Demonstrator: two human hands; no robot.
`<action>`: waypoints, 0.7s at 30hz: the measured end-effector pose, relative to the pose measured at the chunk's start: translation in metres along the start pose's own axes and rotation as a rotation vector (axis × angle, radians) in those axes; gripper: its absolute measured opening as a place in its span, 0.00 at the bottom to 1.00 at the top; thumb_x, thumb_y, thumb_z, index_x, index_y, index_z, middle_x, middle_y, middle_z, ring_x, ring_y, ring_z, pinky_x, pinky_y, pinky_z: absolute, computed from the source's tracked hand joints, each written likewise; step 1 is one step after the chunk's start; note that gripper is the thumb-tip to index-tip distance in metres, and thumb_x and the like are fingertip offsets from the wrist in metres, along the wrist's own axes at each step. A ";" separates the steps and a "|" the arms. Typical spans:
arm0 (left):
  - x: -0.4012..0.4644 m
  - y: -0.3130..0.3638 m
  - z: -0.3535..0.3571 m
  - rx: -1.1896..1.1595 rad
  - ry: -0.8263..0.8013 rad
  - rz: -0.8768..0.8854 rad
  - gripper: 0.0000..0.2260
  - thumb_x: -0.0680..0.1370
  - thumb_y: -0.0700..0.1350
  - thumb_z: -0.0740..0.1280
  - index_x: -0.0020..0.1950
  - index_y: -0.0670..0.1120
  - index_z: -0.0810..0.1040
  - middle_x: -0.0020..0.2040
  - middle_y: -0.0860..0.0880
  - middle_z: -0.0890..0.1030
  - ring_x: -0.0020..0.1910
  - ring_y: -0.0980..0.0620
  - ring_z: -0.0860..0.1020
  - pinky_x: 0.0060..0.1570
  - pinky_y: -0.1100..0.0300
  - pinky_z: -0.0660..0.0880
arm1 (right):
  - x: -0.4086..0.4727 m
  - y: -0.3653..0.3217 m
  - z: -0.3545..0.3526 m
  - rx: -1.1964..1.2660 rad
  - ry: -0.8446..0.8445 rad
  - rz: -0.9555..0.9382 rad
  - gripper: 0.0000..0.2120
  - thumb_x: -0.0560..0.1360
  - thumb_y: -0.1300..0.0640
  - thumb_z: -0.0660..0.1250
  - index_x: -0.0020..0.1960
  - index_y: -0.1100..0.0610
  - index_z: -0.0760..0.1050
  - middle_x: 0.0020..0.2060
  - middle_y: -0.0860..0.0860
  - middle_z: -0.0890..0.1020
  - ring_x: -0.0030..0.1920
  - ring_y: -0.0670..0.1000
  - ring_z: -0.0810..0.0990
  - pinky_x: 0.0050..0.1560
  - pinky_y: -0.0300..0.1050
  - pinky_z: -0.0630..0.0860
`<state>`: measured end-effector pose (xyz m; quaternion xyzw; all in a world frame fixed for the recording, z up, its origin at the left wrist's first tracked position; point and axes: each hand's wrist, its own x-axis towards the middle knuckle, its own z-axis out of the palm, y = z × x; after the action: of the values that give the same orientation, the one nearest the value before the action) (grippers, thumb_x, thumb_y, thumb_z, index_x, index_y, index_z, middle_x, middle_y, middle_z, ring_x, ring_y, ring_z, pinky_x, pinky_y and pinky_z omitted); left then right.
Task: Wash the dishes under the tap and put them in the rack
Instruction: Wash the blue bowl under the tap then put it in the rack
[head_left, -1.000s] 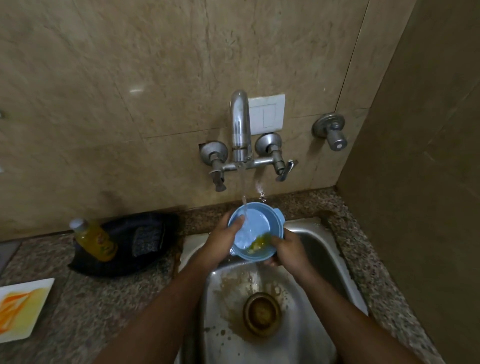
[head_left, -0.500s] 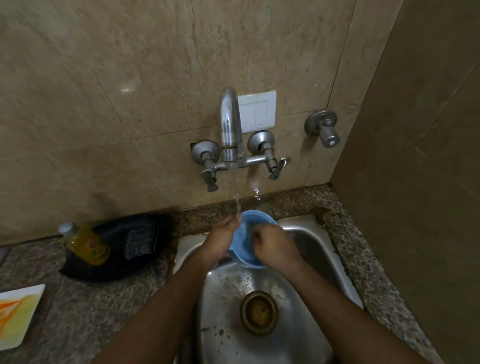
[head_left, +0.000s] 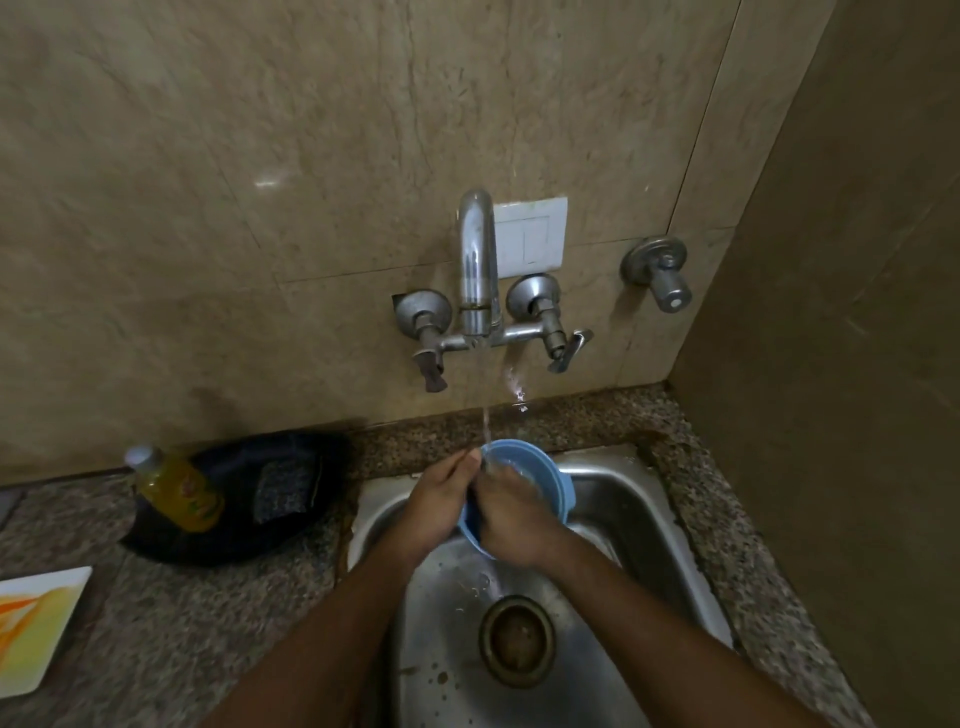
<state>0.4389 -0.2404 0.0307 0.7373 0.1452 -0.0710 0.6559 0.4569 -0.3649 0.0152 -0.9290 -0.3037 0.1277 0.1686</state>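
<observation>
1. Head view, looking down: blue bowl (head_left: 540, 480) held over the sink (head_left: 639, 525), tilted, its mouth facing the tap (head_left: 475, 270). A thin stream (head_left: 486, 415) falls to the bowl's near-left rim.
2. Left hand (head_left: 439, 506) grips the bowl's left rim, fingers (head_left: 467, 462) curled over the edge. It looks to be the steadying hand.
3. Right hand (head_left: 511, 519) lies over the bowl's near side, reaching into it. Whether its fingers are flat against the inside or curled round the rim, I cannot tell; its back hides them.
4. Step in hand, as I judge it: rubbing the inside clean under running water.
5. To do it well: turn the bowl with the left hand so the stream reaches the whole inner wall, not only one edge. Rub in circles toward the lowest point so residue runs out.
6. Keep the tilt toward the drain (head_left: 514, 642); a level bowl would pool dirty water.
7. Wet plastic is likely slippery, so keep the left grip firm.
8. Bench (head_left: 171, 623), left: yellow bottle (head_left: 174, 491) resting on a dark tray (head_left: 291, 525); smeared white plate (head_left: 36, 629) at the frame edge, likely not yet washed.
9. No rack in view.
</observation>
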 end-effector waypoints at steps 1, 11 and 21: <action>-0.001 0.000 -0.002 -0.007 -0.016 -0.007 0.12 0.83 0.49 0.60 0.56 0.48 0.82 0.49 0.49 0.86 0.49 0.53 0.84 0.50 0.60 0.78 | -0.004 0.002 -0.001 0.019 -0.060 -0.015 0.15 0.75 0.58 0.66 0.61 0.58 0.74 0.57 0.56 0.78 0.56 0.55 0.76 0.59 0.55 0.75; 0.005 0.010 -0.003 -0.062 -0.002 0.019 0.13 0.83 0.50 0.59 0.56 0.49 0.82 0.50 0.48 0.86 0.51 0.52 0.84 0.54 0.55 0.78 | -0.016 0.006 -0.011 -0.031 0.097 -0.060 0.27 0.81 0.45 0.52 0.78 0.52 0.55 0.75 0.54 0.64 0.73 0.54 0.64 0.73 0.54 0.63; 0.008 0.010 -0.005 -0.088 0.007 0.037 0.12 0.83 0.51 0.60 0.58 0.50 0.82 0.51 0.47 0.86 0.52 0.48 0.84 0.54 0.53 0.79 | -0.022 0.005 -0.010 -0.081 0.013 -0.069 0.46 0.75 0.30 0.56 0.81 0.54 0.42 0.80 0.54 0.48 0.79 0.55 0.50 0.77 0.52 0.52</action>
<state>0.4494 -0.2354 0.0383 0.7106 0.1369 -0.0500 0.6883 0.4456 -0.3840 0.0257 -0.9248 -0.3393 0.1034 0.1372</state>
